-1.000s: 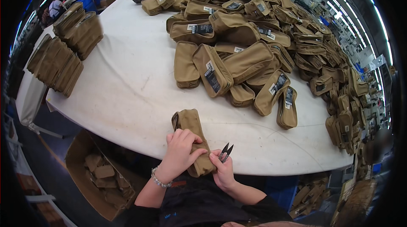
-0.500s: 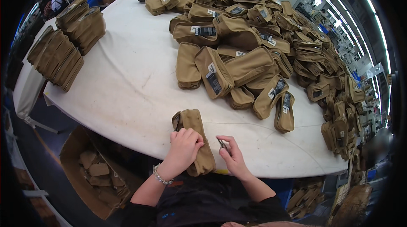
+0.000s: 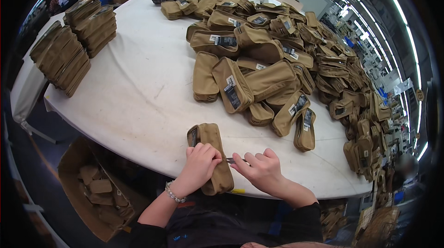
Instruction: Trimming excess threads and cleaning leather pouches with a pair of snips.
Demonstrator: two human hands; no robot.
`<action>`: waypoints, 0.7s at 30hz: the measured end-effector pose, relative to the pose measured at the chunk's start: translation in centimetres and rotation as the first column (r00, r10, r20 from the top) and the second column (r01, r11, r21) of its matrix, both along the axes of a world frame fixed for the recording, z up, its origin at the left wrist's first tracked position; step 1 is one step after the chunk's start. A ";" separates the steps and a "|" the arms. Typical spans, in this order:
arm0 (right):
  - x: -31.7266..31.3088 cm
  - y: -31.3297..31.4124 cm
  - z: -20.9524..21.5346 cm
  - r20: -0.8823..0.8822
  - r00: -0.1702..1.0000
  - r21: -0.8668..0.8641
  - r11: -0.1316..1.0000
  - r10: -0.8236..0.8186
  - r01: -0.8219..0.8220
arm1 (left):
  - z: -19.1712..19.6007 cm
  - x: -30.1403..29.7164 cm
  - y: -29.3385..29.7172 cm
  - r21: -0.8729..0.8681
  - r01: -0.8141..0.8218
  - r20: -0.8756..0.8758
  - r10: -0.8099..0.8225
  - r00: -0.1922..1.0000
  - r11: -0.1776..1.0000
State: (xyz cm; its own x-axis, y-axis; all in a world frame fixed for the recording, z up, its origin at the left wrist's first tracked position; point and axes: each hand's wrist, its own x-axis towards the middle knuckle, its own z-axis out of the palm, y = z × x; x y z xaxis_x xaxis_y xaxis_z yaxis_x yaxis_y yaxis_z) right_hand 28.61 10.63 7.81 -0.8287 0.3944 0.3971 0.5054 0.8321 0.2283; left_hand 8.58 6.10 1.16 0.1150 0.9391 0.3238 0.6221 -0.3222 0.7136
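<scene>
A tan fabric zip pouch (image 3: 219,178) lies lengthwise at the table's near edge. My left hand (image 3: 200,166) rests across it, with thumb and fingers pinched on its right side. In my right hand (image 3: 262,170) are small dark metal thread snips (image 3: 230,160), gripped between thumb and curled fingers. Their tips reach the pouch's right edge, close beside my left fingertips. Whatever lies between those tips is too small to make out.
A large heap of tan pouches (image 3: 270,79) covers the table's far middle and right. Tall stacks of tan pouches (image 3: 62,60) stand at the left. Below the white-covered table (image 3: 125,95), a cardboard box (image 3: 69,171) holds more tan pieces.
My right hand has moved left and turned palm down, bringing the snips from beside the pouch to its right edge. My left hand keeps its pinch on the pouch.
</scene>
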 end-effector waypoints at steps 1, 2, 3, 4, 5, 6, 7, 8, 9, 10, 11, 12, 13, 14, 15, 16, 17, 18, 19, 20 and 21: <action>-0.1 0.0 0.0 0.031 0.999 -0.003 1.000 0.018 -0.018 | -0.1 0.0 0.0 0.012 0.003 -0.001 -0.003 1.000 1.000; -0.2 0.0 0.0 0.062 0.997 -0.007 0.999 0.036 -0.035 | -0.2 -0.1 0.0 0.013 0.000 0.001 0.000 1.000 1.000; -0.3 0.0 0.0 0.064 0.997 -0.007 0.999 0.038 -0.037 | -0.2 -0.1 0.0 0.013 0.001 0.007 -0.001 1.000 1.000; -0.4 0.0 0.0 0.073 0.996 0.003 0.999 0.042 -0.042 | -0.2 -0.1 0.0 0.015 0.003 0.013 -0.003 1.000 1.000; -0.6 0.0 0.0 0.082 0.996 0.012 0.999 0.045 -0.046 | -0.2 -0.1 0.0 0.015 0.002 0.015 -0.002 1.000 1.000; -0.7 -0.1 0.0 0.084 0.995 0.013 0.999 0.046 -0.047 | -0.3 -0.1 -0.1 0.014 0.004 0.012 -0.004 1.000 1.000; -0.8 -0.1 -0.1 0.094 0.994 0.021 0.998 0.049 -0.051 | -0.3 -0.1 -0.1 0.013 0.005 0.009 -0.005 1.000 1.000; -0.9 -0.1 -0.2 0.104 0.993 0.030 0.998 0.052 -0.055 | -0.3 -0.1 0.0 0.014 0.004 0.011 -0.004 1.000 1.000; -0.9 -0.1 -0.2 0.106 0.993 0.031 0.998 0.053 -0.056 | -0.4 -0.1 0.0 0.019 0.006 0.010 -0.006 1.000 1.000; -0.9 -0.2 -0.3 0.113 0.992 0.038 0.998 0.047 -0.052 | -0.5 -0.1 0.0 0.025 0.009 0.010 -0.009 1.000 1.000; -0.9 -0.2 -0.3 0.119 0.992 0.045 0.998 0.042 -0.047 | -0.5 -0.1 0.0 0.025 0.009 0.012 -0.009 1.000 1.000; -0.9 -0.1 -0.4 0.121 0.992 0.046 0.998 0.042 -0.048 | -0.4 -0.1 0.0 0.030 0.010 0.006 -0.010 1.000 1.000; -1.0 0.0 -0.6 0.116 0.992 0.055 0.997 0.043 -0.050 | -0.4 -0.1 0.0 0.033 0.011 -0.001 -0.011 1.000 0.999; -1.0 0.1 -0.6 0.110 0.993 0.065 0.997 0.045 -0.053 | -0.4 -0.1 0.0 0.033 0.011 0.000 -0.011 1.000 0.999; -1.0 0.1 -0.4 0.111 0.993 0.064 0.997 0.046 -0.053 | -0.4 -0.1 0.0 0.033 0.011 0.006 -0.011 1.000 0.999; -1.0 0.0 -0.1 0.107 0.993 0.037 0.998 0.052 -0.056 | -0.5 -0.1 0.0 0.033 0.008 0.012 -0.009 1.000 0.999; -0.9 0.0 0.2 0.102 0.993 0.010 0.998 0.058 -0.060 | -0.6 -0.1 0.0 0.033 0.006 0.014 -0.006 1.000 0.999; -0.9 0.0 0.3 0.104 0.993 0.010 0.998 0.061 -0.062 | -0.6 -0.1 0.1 0.039 0.005 0.018 -0.006 1.000 0.999; -0.7 0.0 0.5 0.098 0.994 0.027 0.999 0.041 -0.044 | -0.7 -0.1 0.0 0.045 0.005 0.021 -0.006 1.000 0.999; -0.6 -0.1 0.5 0.091 0.996 0.044 0.999 0.021 -0.025 | -0.6 -0.1 0.0 0.044 0.004 0.022 -0.005 1.000 0.999; -0.7 0.0 0.6 0.091 0.996 0.044 0.999 0.022 -0.027 | -0.5 -0.2 0.0 0.041 0.006 0.024 -0.007 1.000 0.999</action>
